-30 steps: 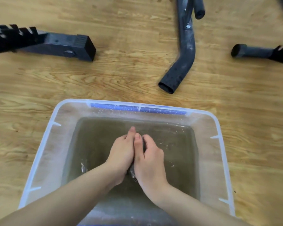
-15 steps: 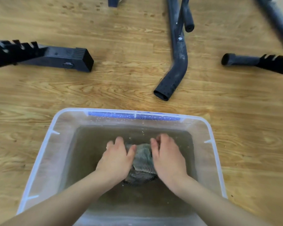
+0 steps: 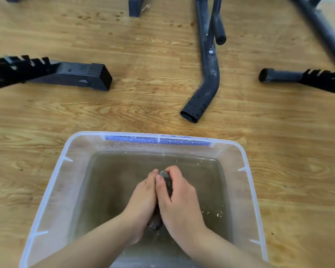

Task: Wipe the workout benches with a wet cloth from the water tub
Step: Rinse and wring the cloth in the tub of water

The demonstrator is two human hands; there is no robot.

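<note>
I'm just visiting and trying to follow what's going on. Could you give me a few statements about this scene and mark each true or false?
1. The cloth is pressed between the left hand and the right hand, inside the tub. True.
2. The water is crystal clear. False: it looks murky and brownish.
3. The tub stands on a wooden floor. True.
4. A bench pad is being wiped. False: no pad shows, only black frame legs on the floor.
</note>
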